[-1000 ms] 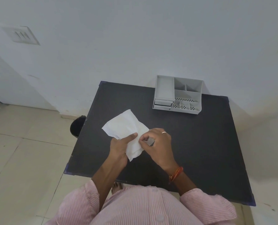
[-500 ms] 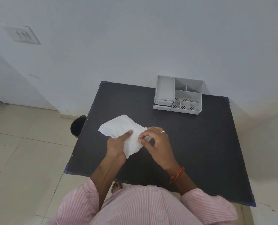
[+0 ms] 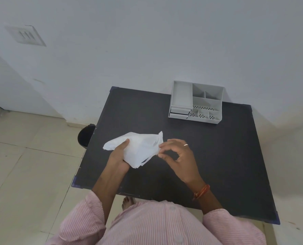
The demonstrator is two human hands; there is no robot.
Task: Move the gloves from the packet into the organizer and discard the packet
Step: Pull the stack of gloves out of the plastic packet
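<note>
A white packet (image 3: 140, 147) is held above the left part of the black table (image 3: 227, 156). My left hand (image 3: 119, 156) grips its lower left side, thumb on top. My right hand (image 3: 177, 154) pinches the packet's right edge between thumb and fingertips, where the edge is pulled out and crumpled. The gloves themselves cannot be seen; a dark gap shows at the packet's lower right. The grey organizer (image 3: 196, 103) stands at the table's far edge against the wall, with several compartments and a small drawer, all seemingly bare.
A black bin (image 3: 85, 137) stands on the tiled floor just left of the table. The white wall rises directly behind the table. My bare foot (image 3: 127, 202) shows under the near table edge.
The packet has turned and stretched sideways. My right hand has shifted right, pulling the packet's right edge out, while my left hand has kept its grip.
</note>
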